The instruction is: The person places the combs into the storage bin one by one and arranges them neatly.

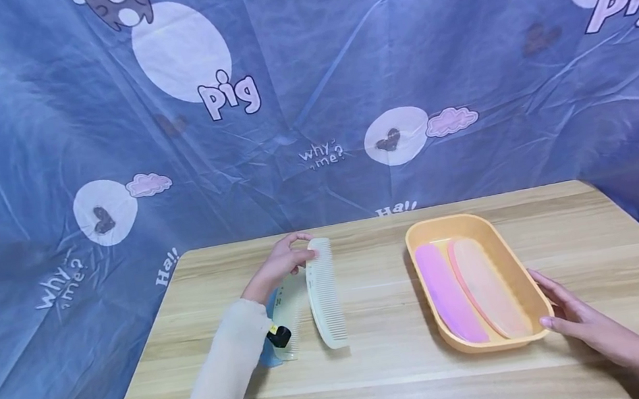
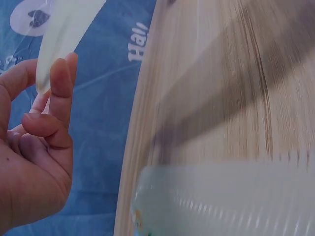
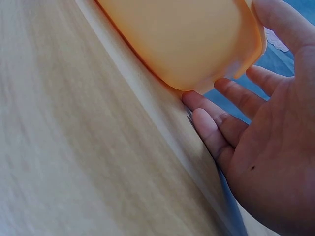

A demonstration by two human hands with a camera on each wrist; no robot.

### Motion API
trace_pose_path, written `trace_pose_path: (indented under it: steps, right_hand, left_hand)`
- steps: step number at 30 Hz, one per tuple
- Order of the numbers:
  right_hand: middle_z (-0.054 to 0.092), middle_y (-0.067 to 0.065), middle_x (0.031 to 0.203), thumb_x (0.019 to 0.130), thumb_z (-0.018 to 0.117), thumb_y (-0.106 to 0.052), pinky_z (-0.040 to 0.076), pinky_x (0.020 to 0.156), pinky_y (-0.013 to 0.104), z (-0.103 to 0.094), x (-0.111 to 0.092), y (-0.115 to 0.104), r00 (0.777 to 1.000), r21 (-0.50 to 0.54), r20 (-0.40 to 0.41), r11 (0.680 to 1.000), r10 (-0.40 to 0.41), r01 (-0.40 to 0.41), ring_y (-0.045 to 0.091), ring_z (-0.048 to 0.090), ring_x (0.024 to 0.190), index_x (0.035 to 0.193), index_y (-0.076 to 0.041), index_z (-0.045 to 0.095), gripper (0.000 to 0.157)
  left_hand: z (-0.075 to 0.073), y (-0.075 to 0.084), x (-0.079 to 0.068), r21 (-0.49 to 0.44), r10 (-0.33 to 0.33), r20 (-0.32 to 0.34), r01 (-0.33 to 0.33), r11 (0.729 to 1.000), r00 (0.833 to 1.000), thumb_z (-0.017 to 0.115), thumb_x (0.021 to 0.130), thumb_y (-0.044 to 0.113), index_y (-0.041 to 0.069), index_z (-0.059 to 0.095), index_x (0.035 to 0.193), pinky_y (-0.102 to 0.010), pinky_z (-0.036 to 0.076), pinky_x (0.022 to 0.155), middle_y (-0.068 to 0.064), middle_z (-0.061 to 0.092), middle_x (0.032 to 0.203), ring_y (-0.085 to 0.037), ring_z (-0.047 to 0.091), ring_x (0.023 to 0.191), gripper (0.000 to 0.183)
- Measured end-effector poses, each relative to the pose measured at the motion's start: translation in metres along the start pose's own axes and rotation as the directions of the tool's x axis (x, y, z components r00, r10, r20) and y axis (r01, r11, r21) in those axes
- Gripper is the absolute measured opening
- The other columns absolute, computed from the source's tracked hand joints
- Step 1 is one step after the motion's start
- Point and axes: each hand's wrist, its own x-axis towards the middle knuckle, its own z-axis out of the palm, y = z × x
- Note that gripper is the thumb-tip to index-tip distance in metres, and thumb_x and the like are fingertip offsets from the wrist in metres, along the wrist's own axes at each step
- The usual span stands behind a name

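My left hand [image 1: 284,260] pinches the top end of a whitish comb [image 1: 323,294] between thumb and fingers, its teeth facing right. In the left wrist view, that comb [image 2: 59,39] tilts up from the fingertips. Just left of it lies a second pale comb [image 1: 287,309], with a blue piece [image 1: 270,353] partly hidden under the forearm. My right hand [image 1: 578,320] holds the right side of a yellow-orange tray [image 1: 510,247], thumb at the rim and fingers against the outer wall. Inside the tray lie a purple comb-shaped piece [image 1: 449,294] and a pale pink one [image 1: 488,288] with a darker pink edge.
A light wood table [image 1: 395,386] bears everything. Behind and beside it hangs a blue printed cloth [image 1: 310,91]. A small black device [image 1: 280,336] sits at the left wrist, over the second comb in the head view.
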Motion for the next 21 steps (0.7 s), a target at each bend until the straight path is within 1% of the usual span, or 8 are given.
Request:
trace_pose_path:
  steps: [6,10,16,21]
  right_hand:
    - [0.02,-0.033,0.148,0.095,0.04,0.014,0.036,0.091,0.003,0.0,-0.001,0.004,1.0,-0.01,-0.009,1.0,0.002,-0.002,-0.021,0.032,0.126,0.155,-0.007,-0.001,0.075]
    - [0.02,-0.033,0.148,0.094,0.039,0.014,0.036,0.091,0.003,0.0,-0.002,0.005,1.0,0.003,-0.005,1.0,0.001,-0.001,-0.021,0.032,0.126,0.155,-0.007,-0.002,0.076]
    - [0.02,-0.035,0.146,0.095,0.04,0.012,0.036,0.09,0.003,0.001,-0.002,0.003,0.999,-0.022,-0.023,0.999,0.03,-0.03,-0.023,0.032,0.125,0.155,-0.008,-0.001,0.076]
    - [0.02,-0.032,0.148,0.095,0.039,0.013,0.036,0.091,0.004,0.001,-0.001,0.0,1.0,-0.007,-0.009,1.0,0.011,-0.011,-0.021,0.032,0.126,0.155,-0.006,-0.001,0.075]
  left_hand:
    - [0.015,0.004,0.004,-0.022,0.008,0.022,-0.007,1.0,1.0,0.07,0.084,0.015,0.013,0.052,0.126,-0.023,0.032,0.05,0.006,0.06,0.069,-0.012,0.047,0.059,0.045]
    - [0.026,0.007,0.005,-0.046,0.005,0.046,-0.002,0.999,0.999,0.069,0.085,0.013,0.012,0.052,0.125,-0.023,0.031,0.05,0.006,0.06,0.069,-0.013,0.045,0.059,0.044]
    - [0.04,0.009,0.009,-0.065,0.002,0.048,0.001,0.998,0.999,0.069,0.085,0.014,0.012,0.052,0.125,-0.022,0.032,0.049,0.007,0.061,0.067,-0.012,0.046,0.06,0.044]
    - [0.048,0.009,0.013,-0.11,0.011,0.053,-0.006,0.994,0.999,0.07,0.084,0.013,0.012,0.054,0.123,-0.022,0.03,0.048,0.006,0.062,0.069,-0.011,0.049,0.06,0.042]
